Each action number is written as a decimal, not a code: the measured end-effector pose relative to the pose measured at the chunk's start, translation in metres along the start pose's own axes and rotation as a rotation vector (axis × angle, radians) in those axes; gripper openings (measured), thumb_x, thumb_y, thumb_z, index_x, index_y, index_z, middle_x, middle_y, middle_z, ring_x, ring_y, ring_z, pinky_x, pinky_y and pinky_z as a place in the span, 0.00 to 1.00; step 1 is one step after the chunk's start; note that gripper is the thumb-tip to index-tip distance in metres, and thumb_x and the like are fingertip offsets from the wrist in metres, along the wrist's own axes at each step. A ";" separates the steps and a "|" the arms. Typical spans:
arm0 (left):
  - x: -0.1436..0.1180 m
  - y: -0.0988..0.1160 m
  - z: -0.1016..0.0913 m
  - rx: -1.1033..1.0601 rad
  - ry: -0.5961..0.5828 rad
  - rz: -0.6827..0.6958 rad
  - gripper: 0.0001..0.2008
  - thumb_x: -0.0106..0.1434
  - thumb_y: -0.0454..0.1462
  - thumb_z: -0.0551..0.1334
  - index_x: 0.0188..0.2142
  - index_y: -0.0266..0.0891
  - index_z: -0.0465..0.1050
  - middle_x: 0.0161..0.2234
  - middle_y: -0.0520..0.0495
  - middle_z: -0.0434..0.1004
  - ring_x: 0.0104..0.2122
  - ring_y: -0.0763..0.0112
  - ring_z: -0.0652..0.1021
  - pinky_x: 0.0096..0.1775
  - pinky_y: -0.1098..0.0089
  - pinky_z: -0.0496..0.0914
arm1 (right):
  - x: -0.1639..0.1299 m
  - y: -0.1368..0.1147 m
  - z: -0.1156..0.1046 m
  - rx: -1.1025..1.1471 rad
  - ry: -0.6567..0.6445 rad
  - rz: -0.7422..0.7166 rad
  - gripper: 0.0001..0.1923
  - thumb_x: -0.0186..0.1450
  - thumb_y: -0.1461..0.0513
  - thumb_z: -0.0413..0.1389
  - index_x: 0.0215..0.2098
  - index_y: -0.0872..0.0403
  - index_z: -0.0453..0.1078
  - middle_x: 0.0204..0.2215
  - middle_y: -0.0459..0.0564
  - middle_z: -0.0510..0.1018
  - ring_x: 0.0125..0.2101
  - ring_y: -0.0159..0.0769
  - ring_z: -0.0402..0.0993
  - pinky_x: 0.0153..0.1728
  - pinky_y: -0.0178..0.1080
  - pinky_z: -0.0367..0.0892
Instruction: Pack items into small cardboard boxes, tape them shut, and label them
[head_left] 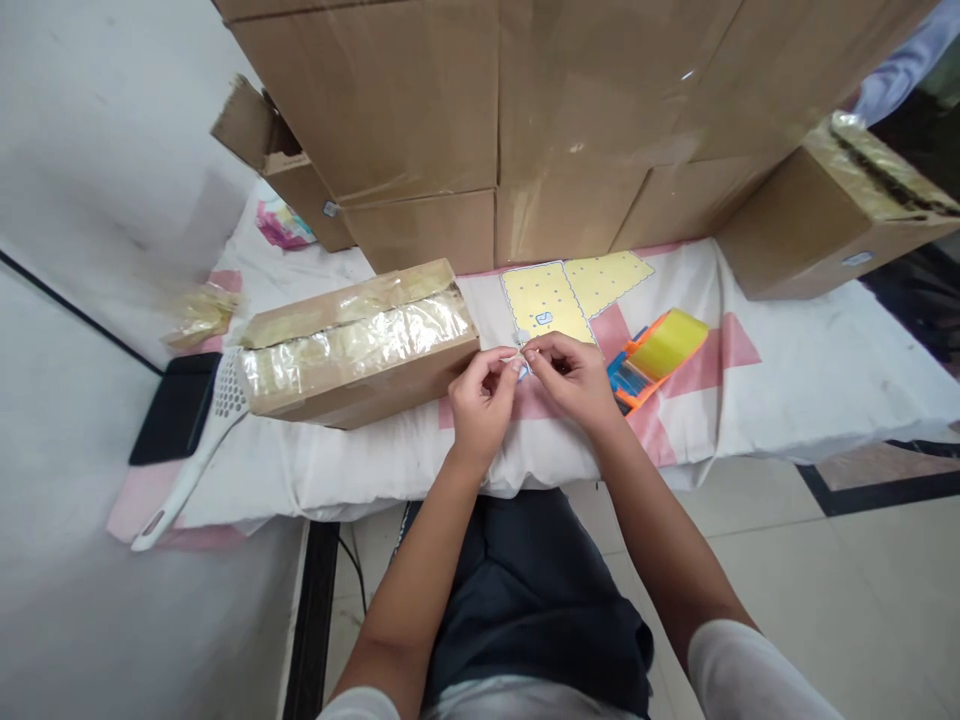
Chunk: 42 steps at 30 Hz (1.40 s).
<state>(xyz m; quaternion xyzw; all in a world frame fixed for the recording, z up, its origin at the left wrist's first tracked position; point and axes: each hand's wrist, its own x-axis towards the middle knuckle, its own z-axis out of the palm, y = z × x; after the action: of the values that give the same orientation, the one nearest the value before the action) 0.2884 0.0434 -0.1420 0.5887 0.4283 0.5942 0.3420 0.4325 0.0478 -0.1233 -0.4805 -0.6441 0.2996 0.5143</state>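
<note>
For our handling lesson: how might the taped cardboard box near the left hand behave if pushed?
The box probably stays stiff, with tape across its top. Being longer than tall, it seems unlikely to tip. The creased cloth might bunch.

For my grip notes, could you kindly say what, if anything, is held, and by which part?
Left hand and right hand pinch a small pale scrap, seemingly by opposite ends; its kind is unclear.
</note>
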 end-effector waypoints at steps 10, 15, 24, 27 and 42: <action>-0.001 -0.005 0.002 -0.042 -0.012 -0.012 0.11 0.69 0.42 0.62 0.47 0.42 0.75 0.35 0.49 0.81 0.26 0.75 0.77 0.33 0.72 0.73 | 0.003 0.003 -0.001 -0.048 0.078 0.054 0.11 0.69 0.55 0.55 0.35 0.54 0.70 0.19 0.39 0.62 0.20 0.27 0.56 0.24 0.33 0.55; -0.001 -0.005 0.002 0.011 -0.046 -0.021 0.14 0.68 0.43 0.62 0.51 0.43 0.73 0.33 0.50 0.80 0.26 0.75 0.77 0.30 0.73 0.71 | 0.003 0.004 -0.002 -0.185 0.089 0.059 0.11 0.71 0.56 0.52 0.36 0.53 0.70 0.19 0.39 0.63 0.20 0.29 0.58 0.25 0.33 0.54; -0.001 -0.004 0.002 -0.001 -0.071 -0.039 0.14 0.67 0.43 0.63 0.50 0.43 0.73 0.32 0.51 0.80 0.24 0.76 0.76 0.29 0.73 0.70 | 0.009 0.006 0.008 -1.015 -0.063 0.306 0.13 0.71 0.61 0.48 0.39 0.55 0.75 0.31 0.54 0.80 0.31 0.39 0.73 0.29 0.37 0.52; -0.001 -0.004 0.002 -0.018 -0.073 -0.039 0.14 0.67 0.43 0.63 0.50 0.43 0.73 0.32 0.51 0.81 0.24 0.76 0.76 0.29 0.73 0.70 | 0.008 0.006 0.010 -1.138 -0.141 0.315 0.15 0.72 0.62 0.46 0.40 0.55 0.74 0.34 0.56 0.81 0.32 0.40 0.74 0.29 0.38 0.51; 0.000 -0.002 -0.002 -0.068 -0.085 -0.048 0.14 0.67 0.43 0.63 0.49 0.42 0.75 0.33 0.49 0.82 0.25 0.75 0.76 0.30 0.73 0.69 | -0.003 -0.006 -0.015 -1.170 -0.489 0.192 0.13 0.72 0.60 0.47 0.40 0.53 0.74 0.36 0.52 0.82 0.33 0.39 0.76 0.28 0.37 0.49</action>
<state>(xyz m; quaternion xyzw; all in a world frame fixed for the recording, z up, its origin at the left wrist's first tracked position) 0.2865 0.0443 -0.1437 0.5911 0.4071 0.5744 0.3937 0.4448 0.0409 -0.1148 -0.6551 -0.7539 0.0442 -0.0237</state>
